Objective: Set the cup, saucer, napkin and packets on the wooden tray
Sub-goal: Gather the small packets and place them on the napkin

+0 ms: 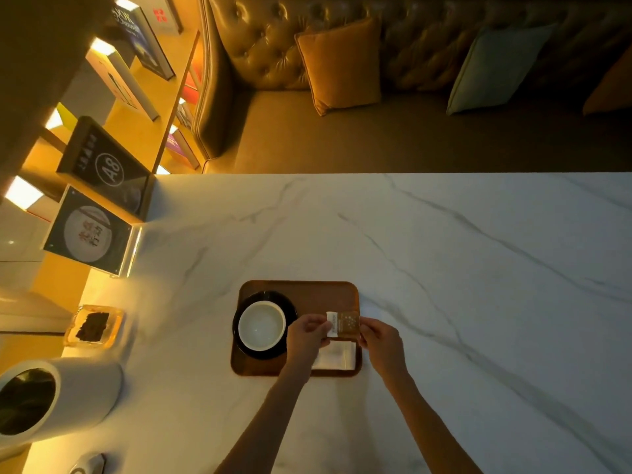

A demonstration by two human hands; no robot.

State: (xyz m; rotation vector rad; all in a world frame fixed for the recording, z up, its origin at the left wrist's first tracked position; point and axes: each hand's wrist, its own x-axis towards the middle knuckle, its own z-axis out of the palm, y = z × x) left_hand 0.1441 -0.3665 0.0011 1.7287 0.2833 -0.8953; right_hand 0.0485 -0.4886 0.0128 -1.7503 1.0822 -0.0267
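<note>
Two hands: your left hand (306,331) and right hand (381,336) each pinch one end of the packets (343,323), fingers curled, just above the tray (318,292).
Cup (261,325): on the saucer (270,296), just left of your left hand, on the tray.
Napkin (337,355): on the tray, beneath your hands.
Edge risk: your right hand is at the tray's rim; release there and a packet may slip onto the tabletop (444,268).
Cup risk: your left hand is close enough to nudge it.
</note>
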